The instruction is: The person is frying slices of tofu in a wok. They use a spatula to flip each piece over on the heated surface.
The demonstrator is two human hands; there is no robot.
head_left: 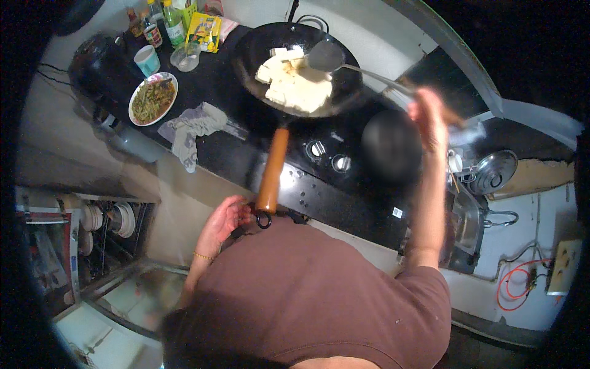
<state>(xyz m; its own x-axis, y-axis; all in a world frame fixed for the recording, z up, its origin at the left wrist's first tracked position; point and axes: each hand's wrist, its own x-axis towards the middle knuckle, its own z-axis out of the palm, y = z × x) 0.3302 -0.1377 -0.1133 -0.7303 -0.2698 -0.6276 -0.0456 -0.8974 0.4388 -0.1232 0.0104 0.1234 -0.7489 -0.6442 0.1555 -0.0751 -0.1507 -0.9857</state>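
Observation:
White tofu pieces (298,88) lie heaped in a black wok (246,56) on the stove. My right hand (430,120), smeared by motion, is closed around the handle of a spatula (327,56). The spatula's dark blade is over the wok, at the far right edge of the tofu. Toward me points the wok's orange-brown handle (271,175), with a metal ring at its end. Beside that end is my left hand (227,216), its fingers loosely bent and apart, holding nothing; it does not appear to grip the handle.
Left of the wok are a plate of shredded food (153,99), a crumpled cloth (195,126), a blue-white cup (147,60) and a clear bowl (185,58). Bottles (174,27) and a yellow packet (203,31) stand behind. A glass lid (493,172) and sink (465,224) are right.

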